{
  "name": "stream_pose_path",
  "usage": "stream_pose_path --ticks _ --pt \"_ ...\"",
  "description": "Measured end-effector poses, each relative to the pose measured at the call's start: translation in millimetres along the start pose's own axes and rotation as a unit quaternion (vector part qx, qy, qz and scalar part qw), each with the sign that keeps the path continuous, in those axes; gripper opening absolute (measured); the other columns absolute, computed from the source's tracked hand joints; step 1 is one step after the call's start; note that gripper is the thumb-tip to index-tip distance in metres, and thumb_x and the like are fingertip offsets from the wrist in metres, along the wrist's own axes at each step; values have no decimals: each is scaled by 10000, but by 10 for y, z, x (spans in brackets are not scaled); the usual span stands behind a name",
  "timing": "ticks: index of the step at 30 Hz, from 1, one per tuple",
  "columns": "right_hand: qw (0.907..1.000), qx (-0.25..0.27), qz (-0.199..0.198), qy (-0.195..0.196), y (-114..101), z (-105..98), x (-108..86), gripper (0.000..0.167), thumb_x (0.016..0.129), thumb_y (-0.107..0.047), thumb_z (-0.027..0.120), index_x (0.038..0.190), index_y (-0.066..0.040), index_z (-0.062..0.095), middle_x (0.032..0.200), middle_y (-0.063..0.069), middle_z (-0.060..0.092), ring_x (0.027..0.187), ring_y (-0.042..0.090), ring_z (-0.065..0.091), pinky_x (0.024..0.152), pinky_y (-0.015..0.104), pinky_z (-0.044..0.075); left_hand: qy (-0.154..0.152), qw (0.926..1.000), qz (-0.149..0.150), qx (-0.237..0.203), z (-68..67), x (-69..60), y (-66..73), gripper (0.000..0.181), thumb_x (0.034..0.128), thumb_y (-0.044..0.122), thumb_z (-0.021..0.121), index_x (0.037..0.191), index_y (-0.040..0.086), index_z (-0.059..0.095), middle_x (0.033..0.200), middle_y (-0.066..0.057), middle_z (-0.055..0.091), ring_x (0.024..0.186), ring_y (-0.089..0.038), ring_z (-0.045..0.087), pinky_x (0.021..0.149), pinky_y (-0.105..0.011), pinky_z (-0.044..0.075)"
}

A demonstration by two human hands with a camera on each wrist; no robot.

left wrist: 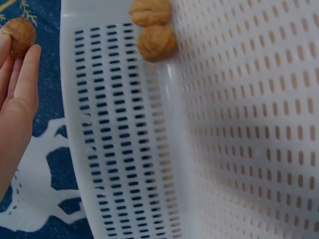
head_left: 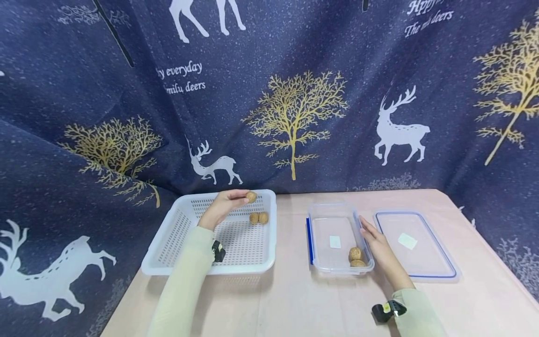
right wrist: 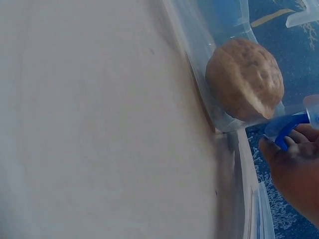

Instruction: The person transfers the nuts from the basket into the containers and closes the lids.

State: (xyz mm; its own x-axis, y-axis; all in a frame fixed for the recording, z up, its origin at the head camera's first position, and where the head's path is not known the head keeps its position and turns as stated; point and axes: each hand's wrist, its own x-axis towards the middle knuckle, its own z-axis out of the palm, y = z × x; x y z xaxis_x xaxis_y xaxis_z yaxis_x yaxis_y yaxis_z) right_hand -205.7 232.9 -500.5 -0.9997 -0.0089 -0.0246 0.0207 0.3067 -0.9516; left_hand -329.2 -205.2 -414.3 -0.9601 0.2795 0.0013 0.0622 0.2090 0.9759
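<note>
My left hand (head_left: 225, 206) pinches a walnut (head_left: 251, 196) between thumb and fingertips, above the far side of the white slotted basket (head_left: 272, 234). Two more walnuts (left wrist: 157, 43) lie side by side in that basket, against its far wall. My right hand (head_left: 377, 245) lies along the right side of a clear plastic box (head_left: 322, 270), its fingers mostly straight and touching the outside near the rim. The right wrist view shows those fingers close to a blue latch (right wrist: 286, 128). Two walnuts (head_left: 355, 254) sit in the box's near right corner.
A clear lid (head_left: 421, 269) with a blue seal lies flat right of the box. One blue latch (head_left: 309, 241) hangs on the box's left side. Behind the pale tabletop (head_left: 290, 299) hangs a dark blue cloth (head_left: 337, 47) with deer and trees.
</note>
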Motion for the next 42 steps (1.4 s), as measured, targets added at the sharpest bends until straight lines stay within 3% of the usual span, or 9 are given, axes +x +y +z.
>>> stream_pose_path --ticks 10,22,32,42 --pt "10000 -19 -1 19 -8 6 -20 563 1051 -332 329 1537 -100 164 1584 185 109 1437 429 53 1134 618 62 -12 10000 0 -1 172 3 178 430 884 101 695 1287 0 583 1257 -145 621 1092 -177 611 988 -310 475" --pt "10000 -24 -35 2 10 2 -11 557 1055 -311 320 1538 -92 150 1584 191 94 1436 433 43 1129 626 69 -44 9991 284 -311 485 -24 457 404 888 69 681 1275 -6 590 1232 -138 632 1059 -150 615 980 -306 480" --pt "10000 -17 -89 -6 -4 5 -18 560 1055 -315 320 1536 -84 154 1578 205 105 1432 443 55 1126 629 78 -79 9985 289 -458 812 -103 708 409 892 100 683 1285 31 596 1260 -125 622 1127 -201 595 987 -318 477" --pt "9999 70 -102 -6 -2 3 -5 558 1055 -302 327 1534 -73 156 1581 201 93 1433 438 51 1137 609 70 -66 9962 358 -790 1199 -161 831 383 887 78 678 1260 15 612 1211 -130 649 1061 -183 632 979 -312 483"
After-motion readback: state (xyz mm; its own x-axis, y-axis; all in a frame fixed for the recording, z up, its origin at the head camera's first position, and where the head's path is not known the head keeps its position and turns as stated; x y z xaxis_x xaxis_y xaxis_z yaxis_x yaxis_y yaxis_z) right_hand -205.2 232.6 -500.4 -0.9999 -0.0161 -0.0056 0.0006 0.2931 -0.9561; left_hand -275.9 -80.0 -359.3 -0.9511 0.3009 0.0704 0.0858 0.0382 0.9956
